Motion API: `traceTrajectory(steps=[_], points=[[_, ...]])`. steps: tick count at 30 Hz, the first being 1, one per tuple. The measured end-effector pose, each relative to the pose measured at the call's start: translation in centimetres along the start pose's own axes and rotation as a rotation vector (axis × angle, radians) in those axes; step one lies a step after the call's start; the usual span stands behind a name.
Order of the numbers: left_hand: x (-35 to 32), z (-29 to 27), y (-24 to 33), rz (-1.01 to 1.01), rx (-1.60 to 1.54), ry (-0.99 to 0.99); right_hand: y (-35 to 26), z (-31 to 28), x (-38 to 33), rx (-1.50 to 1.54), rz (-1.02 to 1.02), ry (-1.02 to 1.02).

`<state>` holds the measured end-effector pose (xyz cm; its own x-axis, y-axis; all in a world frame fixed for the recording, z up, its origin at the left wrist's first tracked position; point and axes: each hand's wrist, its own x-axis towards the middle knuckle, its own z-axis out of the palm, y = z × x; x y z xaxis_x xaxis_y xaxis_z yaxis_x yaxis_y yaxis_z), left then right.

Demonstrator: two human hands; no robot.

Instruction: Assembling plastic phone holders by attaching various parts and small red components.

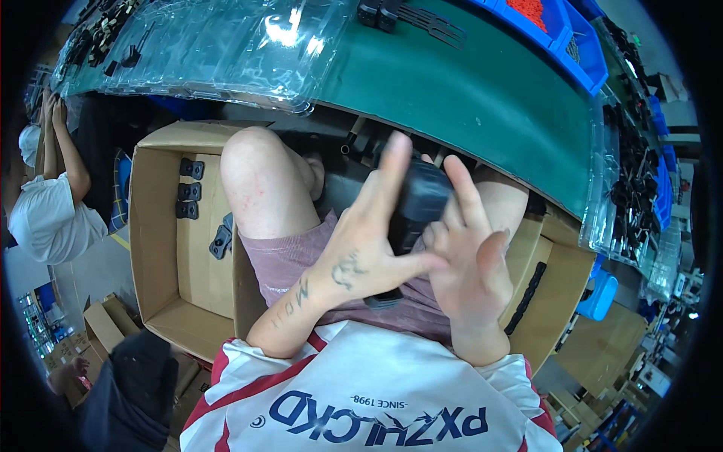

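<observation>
Above my lap, between my two hands, is a long black plastic piece (422,200), blurred by motion. My left hand (369,245) lies over it with its back up, thumb across the piece and fingers along its far side. Much of the piece is hidden under that palm, and a black end comes out below the wrist side. My right hand (471,260) is palm up at the right of the piece, thumb and fingers apart. Its fingertips are close to the piece; whether they touch it I cannot tell.
Left of my knee stands a cardboard box (154,301) with several small black parts (190,190). Another box (561,260) at right holds a black twisted strip (527,297). Ahead, a green worktop (467,98) carries clear plastic trays (218,60) and a blue bin (561,41). People are at left.
</observation>
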<state>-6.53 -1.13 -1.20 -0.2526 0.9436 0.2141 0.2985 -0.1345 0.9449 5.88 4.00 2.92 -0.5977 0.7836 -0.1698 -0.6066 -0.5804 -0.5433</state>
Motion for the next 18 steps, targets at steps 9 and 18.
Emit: traceTrajectory(steps=[9,18], points=[[-0.5,-1.2,0.4,-0.291,-0.929,-0.137,0.5,-1.6,2.9,-0.614,0.067,-0.108],[0.9,-0.9,1.2,-0.147,-0.964,0.337,3.1,-2.4,1.4,-0.800,-0.015,-0.362]])
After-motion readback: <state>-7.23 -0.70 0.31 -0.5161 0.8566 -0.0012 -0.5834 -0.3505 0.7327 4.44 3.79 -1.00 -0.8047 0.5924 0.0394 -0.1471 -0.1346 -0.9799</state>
